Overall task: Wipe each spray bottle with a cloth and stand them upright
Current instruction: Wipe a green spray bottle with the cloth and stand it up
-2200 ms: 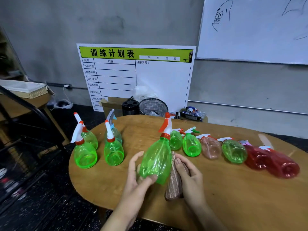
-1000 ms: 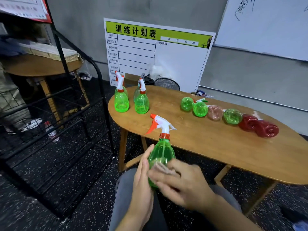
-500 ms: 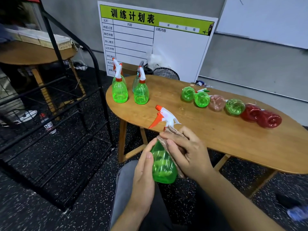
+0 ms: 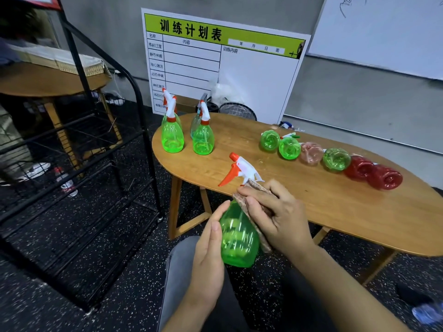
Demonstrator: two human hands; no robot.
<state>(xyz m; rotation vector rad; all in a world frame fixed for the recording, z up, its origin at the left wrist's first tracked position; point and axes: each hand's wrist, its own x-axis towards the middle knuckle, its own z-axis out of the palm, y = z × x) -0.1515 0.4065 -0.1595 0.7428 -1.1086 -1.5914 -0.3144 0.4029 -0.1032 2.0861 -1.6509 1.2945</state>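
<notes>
Only readable text was on the white planning board [image 4: 251, 75] leaning on the wall behind the bench's far edge. Its green header band read 训练计划表 in big black characters. A white strip at the band's right end held 年 月 日 周. Left column top cell read 名称, the next column header 内容, the right panel 训练内容. Row labels lower in the left column were too small and blurred to read. The whiteboard [image 4: 383, 32] at upper right carried only a drawing.
</notes>
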